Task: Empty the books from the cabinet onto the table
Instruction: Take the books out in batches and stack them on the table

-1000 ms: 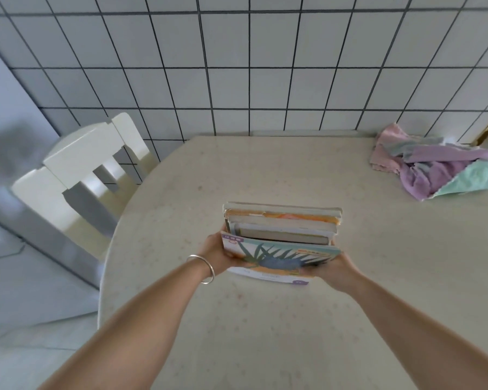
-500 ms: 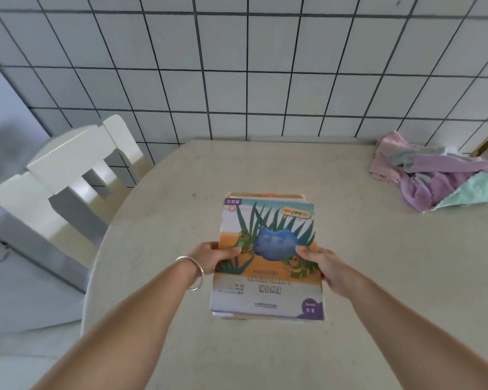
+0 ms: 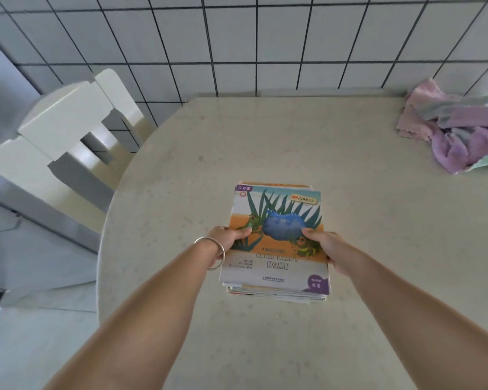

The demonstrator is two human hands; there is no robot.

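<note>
A stack of picture books [image 3: 276, 218] lies flat on the beige table [image 3: 265, 142], near its left front part. The top cover shows a blue creature among green leaves and the word HOME. My left hand [image 3: 230, 239] grips the stack's left edge, thumb on the cover, a silver bangle on the wrist. My right hand [image 3: 326, 249] holds the right edge the same way. The cabinet is out of view.
A pile of pink, purple and mint cloths [image 3: 457, 128] lies at the table's far right. A cream chair [image 3: 68, 142] stands by the table's left edge. A white tiled wall [image 3: 237, 43] runs behind the table.
The stack was tilted on edge in my hands a second ago. It now lies flat on the table, cover up, with both hands still on its sides.
</note>
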